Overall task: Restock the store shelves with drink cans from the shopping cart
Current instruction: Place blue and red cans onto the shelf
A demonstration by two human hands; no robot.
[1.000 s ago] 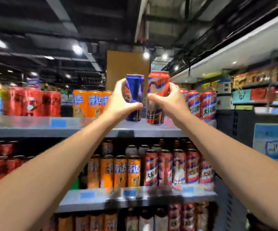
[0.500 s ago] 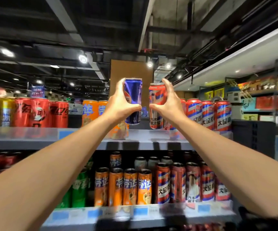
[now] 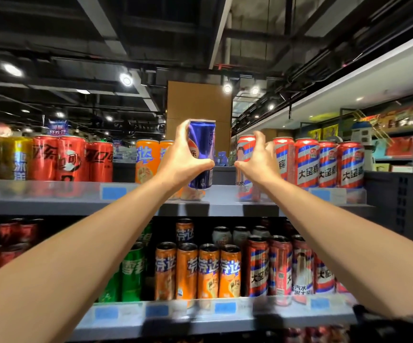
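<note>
Right hand (image 3: pixel 257 162) lowered striped can (image 3: pixel 246 167) onto top shelf (image 3: pixel 52 199) since moment ago, fingers curled around it, beside same-brand row (image 3: pixel 324 164). Left hand (image 3: pixel 184 162) grips blue can (image 3: pixel 201 154), held above shelf, not placed yet. Placement nearly finished.

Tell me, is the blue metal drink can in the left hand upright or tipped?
Upright. The blue metal drink can shows its rim on top and straight sides while the left hand holds it.
</note>
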